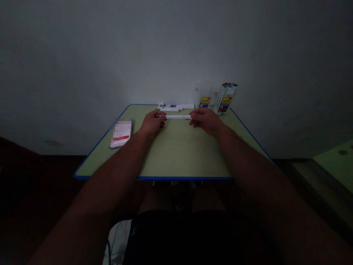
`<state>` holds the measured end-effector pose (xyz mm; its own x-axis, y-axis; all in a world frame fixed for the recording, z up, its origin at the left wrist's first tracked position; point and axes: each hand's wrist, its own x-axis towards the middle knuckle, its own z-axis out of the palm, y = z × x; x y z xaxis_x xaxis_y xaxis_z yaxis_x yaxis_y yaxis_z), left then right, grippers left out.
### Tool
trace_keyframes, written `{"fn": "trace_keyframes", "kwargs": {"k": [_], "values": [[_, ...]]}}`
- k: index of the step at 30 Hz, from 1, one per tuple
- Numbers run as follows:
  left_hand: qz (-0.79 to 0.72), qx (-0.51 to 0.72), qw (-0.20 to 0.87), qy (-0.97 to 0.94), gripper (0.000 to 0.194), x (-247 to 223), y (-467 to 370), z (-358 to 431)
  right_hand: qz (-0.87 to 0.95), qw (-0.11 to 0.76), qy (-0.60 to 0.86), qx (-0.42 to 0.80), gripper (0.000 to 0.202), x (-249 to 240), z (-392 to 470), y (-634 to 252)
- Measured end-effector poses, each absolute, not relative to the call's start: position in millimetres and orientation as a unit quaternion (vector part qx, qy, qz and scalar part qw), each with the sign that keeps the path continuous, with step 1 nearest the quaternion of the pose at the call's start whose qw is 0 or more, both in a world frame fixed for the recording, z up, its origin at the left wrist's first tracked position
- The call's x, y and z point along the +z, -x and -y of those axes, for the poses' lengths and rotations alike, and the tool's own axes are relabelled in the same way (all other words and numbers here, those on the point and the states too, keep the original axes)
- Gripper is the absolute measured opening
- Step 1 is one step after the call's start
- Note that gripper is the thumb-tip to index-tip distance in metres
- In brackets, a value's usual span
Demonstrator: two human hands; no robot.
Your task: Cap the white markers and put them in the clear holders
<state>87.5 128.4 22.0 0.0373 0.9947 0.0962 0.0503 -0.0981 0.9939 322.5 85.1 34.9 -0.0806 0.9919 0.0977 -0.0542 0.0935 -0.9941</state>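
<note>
A white marker [175, 117] is held level above the back part of the table, between my two hands. My left hand [153, 123] pinches its left end with closed fingers. At the other end, the fingers of my right hand [204, 119] are closed on the marker. Just behind it, several white markers [171, 109] lie along the table's back edge. A clear case [204, 100] with a yellow label stands behind my right hand, and a second clear case [226, 99] beside it holds several markers with coloured ends.
The light green table [182, 154] has a blue rim. On its left side lies a white and red booklet or pad [121, 133], partly blurred. A grey wall [165, 48] rises directly behind the table. A green surface [338, 162] shows at the far right.
</note>
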Motion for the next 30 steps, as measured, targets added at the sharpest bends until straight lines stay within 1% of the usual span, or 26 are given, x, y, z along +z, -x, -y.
{"fn": "trace_keyframes", "kwargs": {"k": [4, 7, 9, 13, 20, 26, 30], "values": [[-0.465, 0.517, 0.485, -0.530, 0.008, 24.4, -87.3, -127.6, 0.498, 0.531, 0.487, 0.482, 0.019, 32.9, -87.7, -325.2], [-0.459, 0.516, 0.491, -0.531, 0.010, 24.6, -87.2, -127.6, 0.477, 0.540, 0.527, 0.452, 0.014, 33.0, -87.6, -326.1], [-0.457, 0.511, 0.489, -0.539, 0.010, 23.8, -87.2, -128.3, 0.468, 0.535, 0.551, 0.437, 0.011, 33.0, -87.9, -326.5], [-0.459, 0.498, 0.481, -0.557, 0.011, 21.4, -87.5, -130.3, 0.459, 0.521, 0.586, 0.418, 0.012, 31.1, -91.1, -328.2], [-0.465, 0.476, 0.466, -0.583, 0.017, 20.0, -87.0, -130.3, 0.436, 0.544, 0.593, 0.402, 0.015, 28.9, -94.1, -329.1], [-0.474, 0.467, 0.436, -0.605, 0.009, 19.3, -86.6, -129.1, 0.438, 0.558, 0.578, 0.404, 0.013, 31.7, -93.0, -329.8], [-0.474, 0.466, 0.411, -0.624, 0.008, 17.2, -85.3, -128.7, 0.438, 0.556, 0.574, 0.413, 0.014, 32.6, -91.6, -331.3]]}}
